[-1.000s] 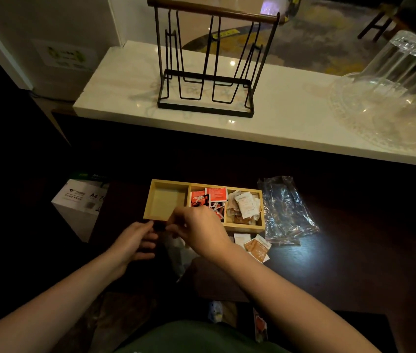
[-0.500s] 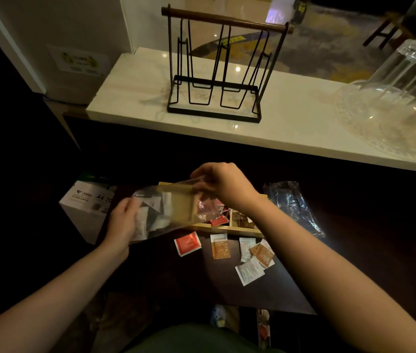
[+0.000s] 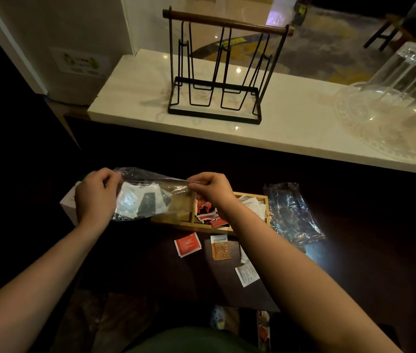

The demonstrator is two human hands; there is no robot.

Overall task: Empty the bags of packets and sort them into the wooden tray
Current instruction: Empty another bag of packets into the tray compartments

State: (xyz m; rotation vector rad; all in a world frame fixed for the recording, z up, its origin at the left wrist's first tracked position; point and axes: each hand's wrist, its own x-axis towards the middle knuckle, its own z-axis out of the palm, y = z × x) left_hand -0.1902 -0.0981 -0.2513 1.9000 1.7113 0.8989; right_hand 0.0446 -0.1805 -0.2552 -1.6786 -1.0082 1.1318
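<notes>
I hold a clear plastic bag [image 3: 146, 197] with white and dark packets inside, stretched sideways above the left end of the wooden tray [image 3: 227, 229]. My left hand [image 3: 96, 196] grips its left end and my right hand [image 3: 209, 188] pinches its right end. The tray holds red packets [image 3: 208, 212] in the middle compartment and white packets [image 3: 254, 206] in the right one; the left compartment shows through the bag. Loose on the dark table in front of the tray lie a red packet [image 3: 188, 244], an orange packet [image 3: 220, 247] and a white packet [image 3: 246, 275].
An empty clear bag [image 3: 292, 212] lies right of the tray. A white box [image 3: 67, 207] stands at the left behind my left hand. On the marble ledge [image 3: 130, 103] behind stand a black wire rack [image 3: 217, 70] and clear glassware [image 3: 390, 108].
Both hands picked the packet bag up from the table in front of the tray and raised it. My hands have moved apart, stretching the bag sideways.
</notes>
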